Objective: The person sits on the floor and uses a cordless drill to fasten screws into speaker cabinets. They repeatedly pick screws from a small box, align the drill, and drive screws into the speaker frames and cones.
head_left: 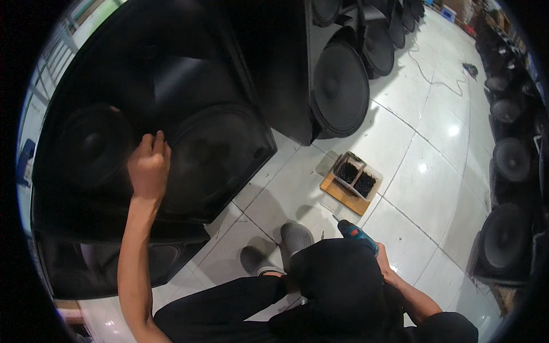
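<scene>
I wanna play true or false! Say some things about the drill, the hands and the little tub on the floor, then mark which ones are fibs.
1. The right hand holds a drill. True.
2. The left hand is down by the shoes. False: it is up in front of a big black speaker cabinet.
3. The tub has two compartments, with dark bits in both. True.
4. The board by the tub is blue. False: it is orange-brown.
5. The floor has pale tiles. True.
</scene>
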Motion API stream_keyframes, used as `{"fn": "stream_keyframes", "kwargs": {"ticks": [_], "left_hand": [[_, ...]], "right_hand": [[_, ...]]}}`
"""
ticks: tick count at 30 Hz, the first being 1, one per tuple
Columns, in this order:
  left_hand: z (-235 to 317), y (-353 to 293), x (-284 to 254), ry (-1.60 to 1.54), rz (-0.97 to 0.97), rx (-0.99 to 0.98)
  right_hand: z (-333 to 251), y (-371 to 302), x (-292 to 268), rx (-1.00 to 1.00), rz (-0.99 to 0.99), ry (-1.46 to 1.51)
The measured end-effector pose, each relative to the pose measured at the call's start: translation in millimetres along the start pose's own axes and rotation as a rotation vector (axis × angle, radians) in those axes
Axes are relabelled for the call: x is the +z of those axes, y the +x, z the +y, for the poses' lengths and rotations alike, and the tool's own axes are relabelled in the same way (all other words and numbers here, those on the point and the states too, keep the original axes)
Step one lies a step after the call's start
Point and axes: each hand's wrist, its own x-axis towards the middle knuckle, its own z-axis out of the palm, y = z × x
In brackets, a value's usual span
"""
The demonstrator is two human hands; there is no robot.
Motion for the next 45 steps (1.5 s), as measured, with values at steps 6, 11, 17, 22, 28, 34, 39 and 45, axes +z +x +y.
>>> {"fn": "stream_keyframes", "kwargs": {"ticks": [6, 11, 17, 22, 28, 34, 39, 45], "left_hand": [[-5, 2, 6, 0.036, 0.056, 0.061], [0, 5, -2, 0.127, -0.038, 0.012], [13, -2, 1, 0.087, -0.108, -0.192], [25, 5, -5, 0.145, -0.126, -0.235], [30, 9, -4, 0.170, -0.210, -0.286], [36, 9, -7, 0.214, -0.220, -0.355], [41, 9, -8, 0.197, -0.193, -0.401], [39, 12, -5, 0.154, -0.185, -0.391]], "right_hand": [[-2, 0, -9, 0.008, 0.041, -0.039], [1, 9, -25, -0.052, 0.048, -0.060], [-13, 45, -39, -0.162, -0.012, -0.098], [-16, 77, -47, -0.214, -0.029, -0.084], [-8, 112, -50, -0.277, -0.052, -0.103], [46, 144, -74, -0.370, -0.042, -0.187], [63, 154, -91, -0.337, 0.023, -0.236], [12, 161, -151, -0.415, 0.264, -0.280]]}}
